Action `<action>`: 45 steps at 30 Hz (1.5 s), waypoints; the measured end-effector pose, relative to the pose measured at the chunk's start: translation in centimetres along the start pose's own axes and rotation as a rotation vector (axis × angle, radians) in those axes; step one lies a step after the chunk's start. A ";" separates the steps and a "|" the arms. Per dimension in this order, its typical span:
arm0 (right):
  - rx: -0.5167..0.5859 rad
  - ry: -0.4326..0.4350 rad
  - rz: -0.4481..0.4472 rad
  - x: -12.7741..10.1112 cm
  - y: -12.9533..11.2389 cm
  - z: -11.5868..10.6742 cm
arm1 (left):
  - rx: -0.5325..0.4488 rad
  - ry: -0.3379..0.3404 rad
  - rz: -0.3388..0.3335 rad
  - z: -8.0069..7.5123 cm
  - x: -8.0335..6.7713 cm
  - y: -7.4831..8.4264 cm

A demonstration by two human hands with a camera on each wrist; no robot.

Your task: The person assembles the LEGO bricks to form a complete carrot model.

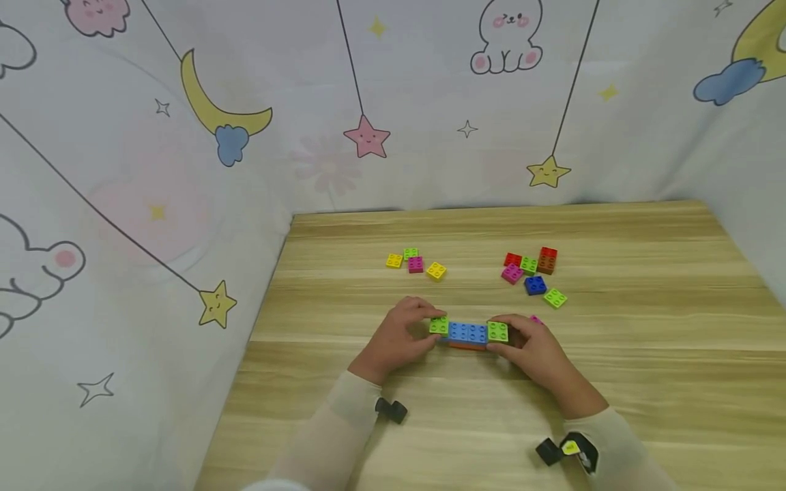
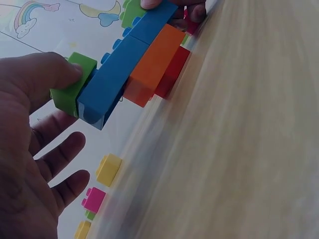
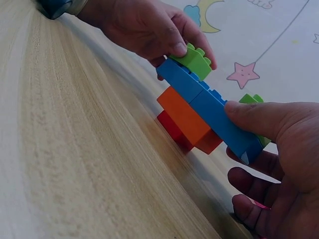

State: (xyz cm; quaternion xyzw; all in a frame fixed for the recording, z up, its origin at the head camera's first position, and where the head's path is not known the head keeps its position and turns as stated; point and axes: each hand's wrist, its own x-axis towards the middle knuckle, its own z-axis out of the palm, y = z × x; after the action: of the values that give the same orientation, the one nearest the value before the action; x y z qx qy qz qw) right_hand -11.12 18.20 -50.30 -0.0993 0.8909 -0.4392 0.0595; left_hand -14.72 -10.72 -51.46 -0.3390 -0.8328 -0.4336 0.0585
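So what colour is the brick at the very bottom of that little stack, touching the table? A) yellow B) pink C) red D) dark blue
C: in the right wrist view the red brick sits on the table under the orange brick, with the blue bricks above.

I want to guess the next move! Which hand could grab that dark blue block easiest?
Probably the right hand. The dark blue block lies just beyond it, in the pile on that side. The left hand grips the far end of the block tower and would have to cross over.
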 end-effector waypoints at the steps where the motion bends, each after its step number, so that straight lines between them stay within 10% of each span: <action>1: 0.001 0.000 -0.001 0.0 0.0 0.0 | -0.004 0.000 -0.005 0.0 0.0 0.0; 6: -0.002 0.001 -0.005 0.0 0.1 0.0 | -0.082 -0.002 -0.110 0.1 0.0 0.3; 18: 0.019 -0.002 -0.007 0.0 0.1 -0.1 | -0.386 0.017 -0.682 1.4 0.7 2.1; 45: 0.009 -0.002 -0.003 0.1 0.0 0.0 | -0.541 0.000 -0.835 1.2 1.3 2.6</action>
State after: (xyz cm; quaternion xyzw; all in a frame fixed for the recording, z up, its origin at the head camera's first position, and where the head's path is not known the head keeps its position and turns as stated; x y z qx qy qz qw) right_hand -11.18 18.22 -50.32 -0.1005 0.8887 -0.4433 0.0602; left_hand -13.85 -8.14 -49.88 0.0205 -0.7551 -0.6206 -0.2103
